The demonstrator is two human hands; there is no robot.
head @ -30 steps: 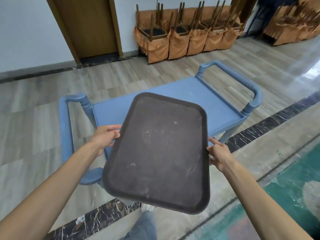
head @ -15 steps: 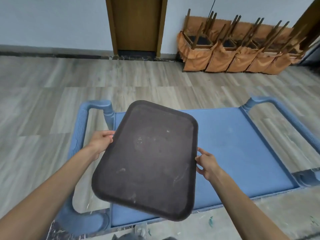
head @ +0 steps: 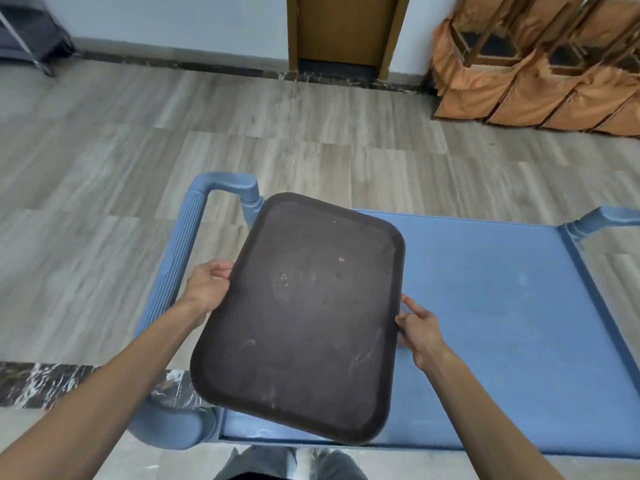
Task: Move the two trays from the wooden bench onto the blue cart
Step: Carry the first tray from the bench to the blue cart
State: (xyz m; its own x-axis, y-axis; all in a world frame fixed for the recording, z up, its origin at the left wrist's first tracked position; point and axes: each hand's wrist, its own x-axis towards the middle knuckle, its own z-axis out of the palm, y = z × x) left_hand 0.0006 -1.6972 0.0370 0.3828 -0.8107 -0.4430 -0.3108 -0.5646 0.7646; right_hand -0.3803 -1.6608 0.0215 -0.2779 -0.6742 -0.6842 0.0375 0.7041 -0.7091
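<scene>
A dark brown rectangular tray (head: 304, 317), scuffed with pale marks, hangs in the air over the left end of the blue cart (head: 502, 306). My left hand (head: 207, 289) grips its left long edge. My right hand (head: 420, 329) holds its right long edge, fingers curled under the rim. The tray is tilted, near corner lowest, just above the cart's front rim. The cart's flat top is bare to the right of the tray. No second tray and no wooden bench are in view.
The cart's ribbed left handle (head: 176, 258) sits beside my left arm, and its right handle (head: 602, 220) is at the frame edge. Stacked chairs with orange covers (head: 540, 71) stand at the back right beside a wooden door (head: 343, 29). Grey wood flooring surrounds the cart.
I have stepped closer and turned left, so the cart now lies squarely below me. The tray, still held by both hands, has come down over the cart's left end.
</scene>
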